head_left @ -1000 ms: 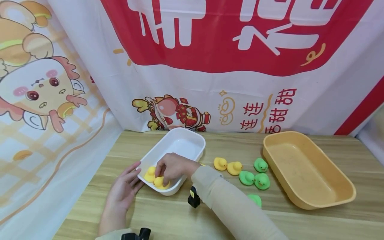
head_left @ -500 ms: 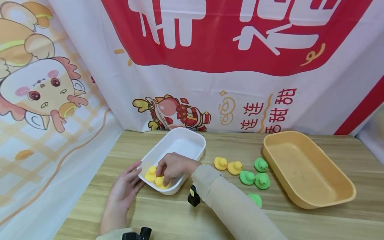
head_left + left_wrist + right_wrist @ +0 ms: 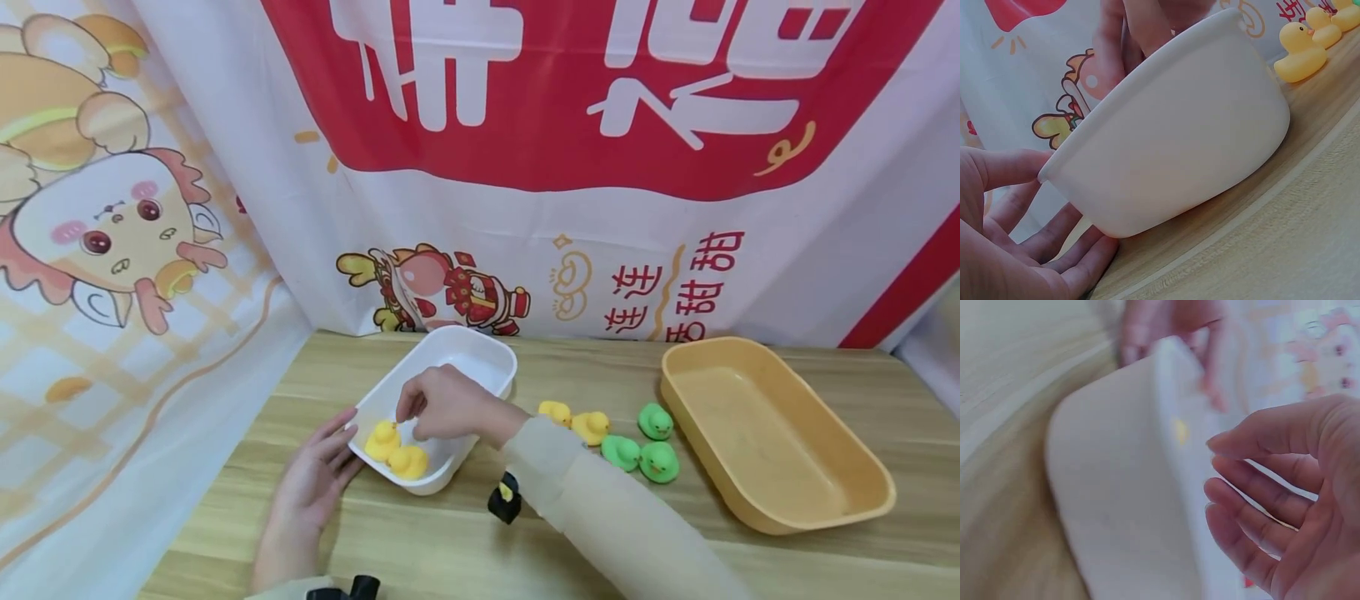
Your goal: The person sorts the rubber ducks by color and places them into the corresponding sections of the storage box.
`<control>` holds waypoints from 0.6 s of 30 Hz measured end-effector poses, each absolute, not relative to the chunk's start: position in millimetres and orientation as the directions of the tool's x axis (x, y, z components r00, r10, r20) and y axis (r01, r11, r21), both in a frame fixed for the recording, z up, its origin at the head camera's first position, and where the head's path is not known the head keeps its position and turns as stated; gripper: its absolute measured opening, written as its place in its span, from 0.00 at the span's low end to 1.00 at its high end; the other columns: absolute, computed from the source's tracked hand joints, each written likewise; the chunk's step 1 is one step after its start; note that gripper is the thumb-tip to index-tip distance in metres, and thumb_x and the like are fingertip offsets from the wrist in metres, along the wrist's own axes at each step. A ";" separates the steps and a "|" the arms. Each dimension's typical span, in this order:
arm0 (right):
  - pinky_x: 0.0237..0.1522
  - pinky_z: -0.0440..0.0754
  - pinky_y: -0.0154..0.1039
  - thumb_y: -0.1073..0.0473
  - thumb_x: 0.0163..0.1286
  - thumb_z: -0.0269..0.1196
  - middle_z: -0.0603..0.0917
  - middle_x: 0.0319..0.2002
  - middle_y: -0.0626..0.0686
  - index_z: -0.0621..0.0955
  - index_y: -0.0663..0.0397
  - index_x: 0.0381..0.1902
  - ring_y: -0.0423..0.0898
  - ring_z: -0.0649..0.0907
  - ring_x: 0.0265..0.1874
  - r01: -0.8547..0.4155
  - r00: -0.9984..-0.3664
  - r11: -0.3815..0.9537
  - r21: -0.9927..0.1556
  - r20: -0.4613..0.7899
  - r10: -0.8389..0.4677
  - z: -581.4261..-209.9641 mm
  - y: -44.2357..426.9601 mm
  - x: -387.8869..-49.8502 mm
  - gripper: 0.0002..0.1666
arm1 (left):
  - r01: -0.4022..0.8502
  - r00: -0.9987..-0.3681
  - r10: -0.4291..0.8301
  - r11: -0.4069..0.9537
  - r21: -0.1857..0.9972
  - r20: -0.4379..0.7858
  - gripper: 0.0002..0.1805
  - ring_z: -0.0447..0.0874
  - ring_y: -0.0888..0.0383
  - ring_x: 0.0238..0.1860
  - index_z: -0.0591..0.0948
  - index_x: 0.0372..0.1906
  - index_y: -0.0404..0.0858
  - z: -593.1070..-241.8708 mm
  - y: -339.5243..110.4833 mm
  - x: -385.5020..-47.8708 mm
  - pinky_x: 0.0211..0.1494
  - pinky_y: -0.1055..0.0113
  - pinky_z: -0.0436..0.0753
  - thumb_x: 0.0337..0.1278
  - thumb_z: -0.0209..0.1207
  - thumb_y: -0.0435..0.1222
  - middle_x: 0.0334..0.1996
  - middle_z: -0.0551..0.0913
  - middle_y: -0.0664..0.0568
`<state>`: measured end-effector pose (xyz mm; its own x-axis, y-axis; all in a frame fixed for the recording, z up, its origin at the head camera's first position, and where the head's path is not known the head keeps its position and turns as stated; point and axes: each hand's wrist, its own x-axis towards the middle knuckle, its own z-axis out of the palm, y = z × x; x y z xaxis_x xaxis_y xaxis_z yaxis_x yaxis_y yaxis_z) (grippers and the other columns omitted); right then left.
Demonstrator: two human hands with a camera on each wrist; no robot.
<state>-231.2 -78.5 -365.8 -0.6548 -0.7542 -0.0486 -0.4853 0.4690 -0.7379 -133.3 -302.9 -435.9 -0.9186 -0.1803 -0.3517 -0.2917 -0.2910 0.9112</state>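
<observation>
Two yellow ducks (image 3: 383,440) (image 3: 407,462) lie side by side at the near end of the white tub (image 3: 447,473). My left hand (image 3: 309,483) touches the tub's near left rim and outer wall with extended fingers, also visible in the left wrist view (image 3: 1029,225). Over the inside of the tub, just right of the ducks, is my right hand (image 3: 450,404). Its fingers are loosely bent and hold nothing, as the right wrist view shows (image 3: 1291,494).
Right of the tub, yellow ducks (image 3: 591,427) and green ducks (image 3: 658,462) lie on the wooden table (image 3: 420,542), some partly behind my right sleeve. A tan tub (image 3: 772,442) stands farther right. Printed cloth (image 3: 562,217) hangs behind the table.
My right hand has let go of a yellow duck in the white tub and moved up and slightly right. My left hand stays at the rim. The head view has shifted slightly.
</observation>
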 end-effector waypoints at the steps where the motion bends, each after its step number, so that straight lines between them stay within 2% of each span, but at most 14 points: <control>1: 0.45 0.83 0.28 0.69 0.61 0.72 0.93 0.42 0.52 0.91 0.53 0.40 0.38 0.84 0.40 -0.499 -0.663 0.462 -0.733 -0.021 -0.749 -359.7 -72.7 -229.7 0.10 | -0.294 -0.917 -0.183 -0.295 0.909 -0.356 0.18 0.79 0.66 0.63 0.81 0.66 0.58 -435.4 -303.0 -132.6 0.81 0.59 0.73 0.81 0.56 0.37 0.85 0.59 0.44; 7: 0.50 0.86 0.32 0.64 0.63 0.76 0.92 0.42 0.50 0.90 0.50 0.41 0.51 0.90 0.49 -0.465 -0.740 0.432 -0.773 0.072 -0.668 -335.5 -31.7 -221.7 0.09 | -0.308 -0.907 -0.195 -0.299 0.903 -0.374 0.20 0.77 0.66 0.64 0.80 0.69 0.57 -431.9 -303.3 -131.3 0.65 0.72 0.82 0.80 0.58 0.37 0.85 0.60 0.48; 9: 0.50 0.87 0.34 0.63 0.64 0.76 0.92 0.43 0.51 0.90 0.49 0.42 0.54 0.89 0.51 -0.431 -0.772 0.426 -0.795 0.081 -0.630 -334.3 -18.6 -219.3 0.09 | -0.309 -0.906 -0.195 -0.298 0.903 -0.375 0.20 0.77 0.65 0.66 0.79 0.70 0.57 -431.3 -303.1 -131.2 0.64 0.73 0.83 0.80 0.58 0.37 0.84 0.60 0.48; 12: 0.50 0.87 0.37 0.61 0.64 0.76 0.92 0.45 0.53 0.89 0.49 0.44 0.54 0.89 0.51 -0.379 -0.819 0.436 -0.816 0.077 -0.569 -338.3 -0.7 -214.0 0.10 | -0.309 -0.906 -0.192 -0.306 0.900 -0.377 0.22 0.73 0.60 0.72 0.78 0.71 0.56 -431.1 -302.5 -131.4 0.72 0.68 0.80 0.80 0.58 0.37 0.85 0.59 0.48; 15: 0.50 0.88 0.39 0.60 0.65 0.76 0.91 0.47 0.53 0.90 0.49 0.45 0.52 0.88 0.50 -0.314 -0.861 0.449 -0.836 0.052 -0.505 -349.4 14.5 -207.9 0.11 | -0.306 -0.907 -0.189 -0.316 0.898 -0.376 0.24 0.66 0.54 0.79 0.76 0.74 0.54 -431.2 -301.7 -131.5 0.82 0.59 0.72 0.80 0.57 0.36 0.86 0.58 0.48; 18: 0.52 0.89 0.41 0.62 0.64 0.77 0.91 0.48 0.55 0.90 0.52 0.47 0.52 0.87 0.51 -0.242 -0.896 0.437 -0.866 0.026 -0.444 -363.4 26.6 -201.2 0.13 | -0.304 -0.909 -0.185 -0.322 0.896 -0.375 0.25 0.63 0.51 0.82 0.75 0.76 0.52 -431.7 -301.1 -131.7 0.85 0.55 0.66 0.80 0.57 0.35 0.87 0.56 0.48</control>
<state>-201.2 26.6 -363.4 -0.8957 -0.4439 0.0264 -0.2420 0.4369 -0.8664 -131.7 -301.1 -431.7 -0.9085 -0.1852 -0.3746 -0.3039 -0.3224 0.8965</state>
